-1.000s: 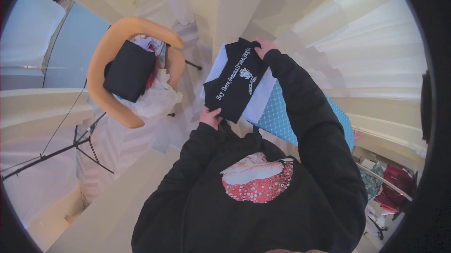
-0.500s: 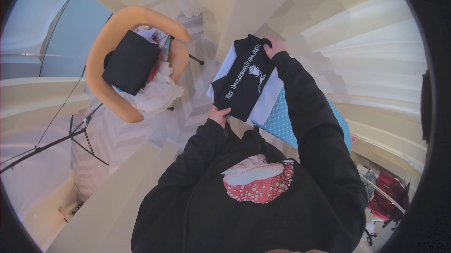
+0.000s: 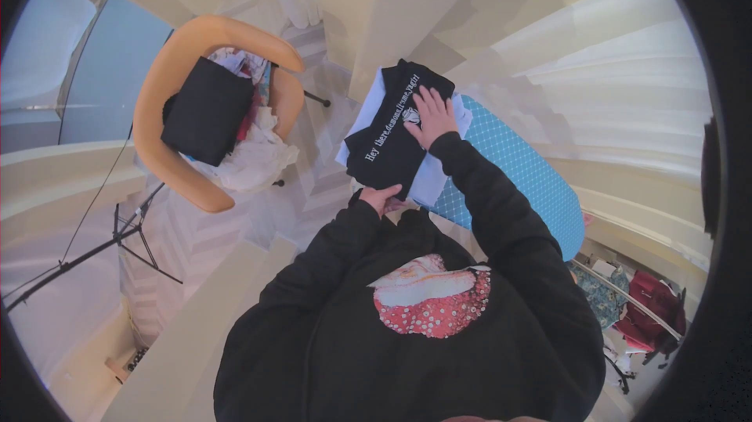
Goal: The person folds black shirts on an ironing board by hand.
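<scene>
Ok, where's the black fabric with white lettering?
In the head view, the black fabric lies on pale cloth at the left end of the blue board, under the right hand, the left hand at its near edge.

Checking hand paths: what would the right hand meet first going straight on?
Probably the white lettering on the black shirt, just past the fingertips of the right hand; depth beyond the shirt's edge is unclear.

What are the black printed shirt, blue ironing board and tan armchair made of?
Black printed shirt: matte, probably cotton jersey; it folds flat without shine.
Blue ironing board: apparently a matte fabric cover, judging by its pale grid pattern; its frame is hidden.
Tan armchair: smooth plastic or leather-like covering, from its even, rounded rim; can't tell which.
</scene>
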